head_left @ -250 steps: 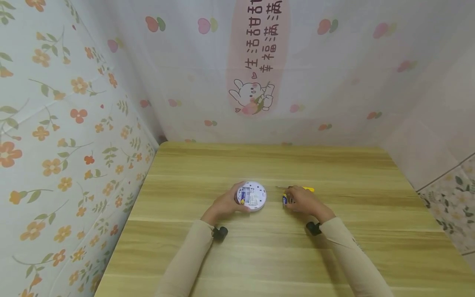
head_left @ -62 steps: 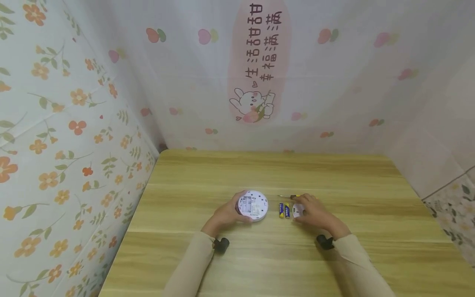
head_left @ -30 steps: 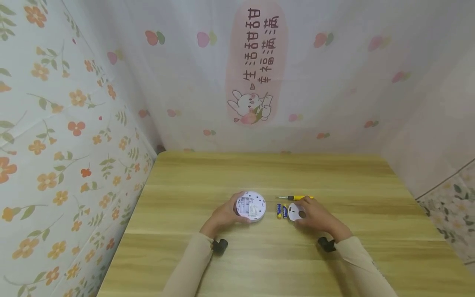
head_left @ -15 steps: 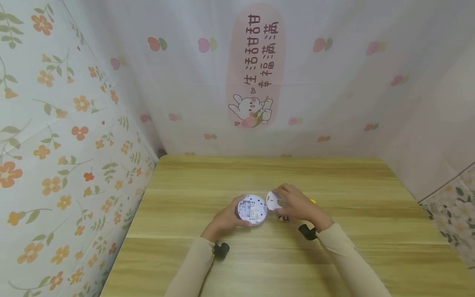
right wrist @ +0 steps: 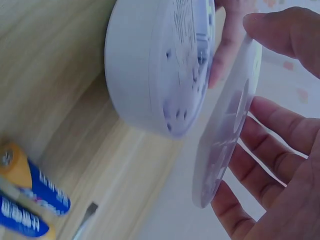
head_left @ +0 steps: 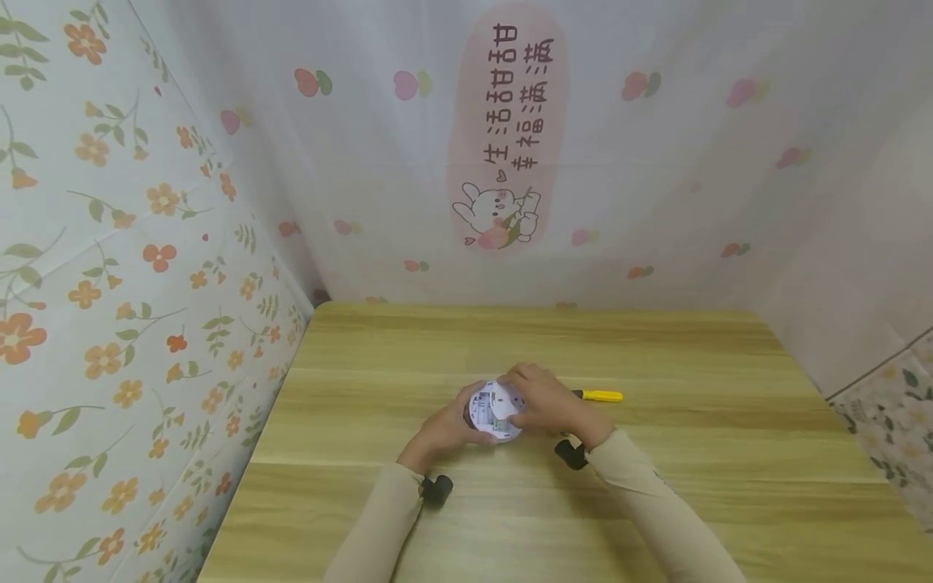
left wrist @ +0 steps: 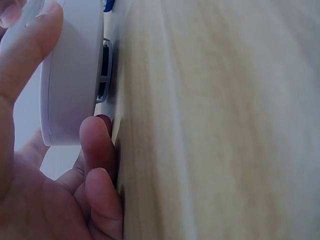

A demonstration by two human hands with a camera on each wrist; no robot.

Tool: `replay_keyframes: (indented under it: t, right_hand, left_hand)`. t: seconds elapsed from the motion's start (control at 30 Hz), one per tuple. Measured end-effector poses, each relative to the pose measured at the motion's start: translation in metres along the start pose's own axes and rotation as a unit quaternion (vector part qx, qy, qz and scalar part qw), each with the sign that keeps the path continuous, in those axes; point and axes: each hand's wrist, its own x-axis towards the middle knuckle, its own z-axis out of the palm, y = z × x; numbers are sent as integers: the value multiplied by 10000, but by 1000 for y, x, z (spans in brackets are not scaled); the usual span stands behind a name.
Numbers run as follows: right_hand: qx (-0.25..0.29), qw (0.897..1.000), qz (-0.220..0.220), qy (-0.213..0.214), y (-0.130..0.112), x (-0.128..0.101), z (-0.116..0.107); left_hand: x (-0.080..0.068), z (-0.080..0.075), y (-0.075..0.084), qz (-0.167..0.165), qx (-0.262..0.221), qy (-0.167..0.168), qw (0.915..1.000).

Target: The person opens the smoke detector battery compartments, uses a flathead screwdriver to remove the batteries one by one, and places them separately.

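A round white smoke detector [head_left: 484, 419] lies on the table with its back up, showing a battery compartment without batteries and a printed label. My left hand [head_left: 447, 426] grips it by the left rim; in the left wrist view, the thumb [left wrist: 30, 50] presses on the upper edge and fingers curl underneath. With my right hand [head_left: 548, 402] I hold a thin white cover plate [right wrist: 227, 125] by its edges, thumb at one side and fingers at the other. The plate is tilted above the detector's back, a gap between them in the right wrist view.
Two blue and yellow batteries [right wrist: 47, 192] lie on the table beside the detector, hidden by my right hand in the head view. Behind that hand lies a screwdriver with a yellow handle [head_left: 602, 396]. A patterned curtain [head_left: 364, 202] rises at the table's back edge.
Earlier, a battery sat in the compartment and my right hand held another; both then lay on the table. That hand has since picked up the cover plate and moved it left over the detector.
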Motion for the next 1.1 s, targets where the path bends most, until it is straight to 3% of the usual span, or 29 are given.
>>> replay_keyframes:
  t: [0.43, 1.1]
  right_hand:
    - [-254, 9990, -305, -194, -9, 12, 20]
    - [-382, 9981, -367, -319, -8, 17, 29]
  left_hand:
    - [2, -1, -2, 255, -187, -59, 9995]
    - [2, 0, -3, 66, -286, -158, 9994]
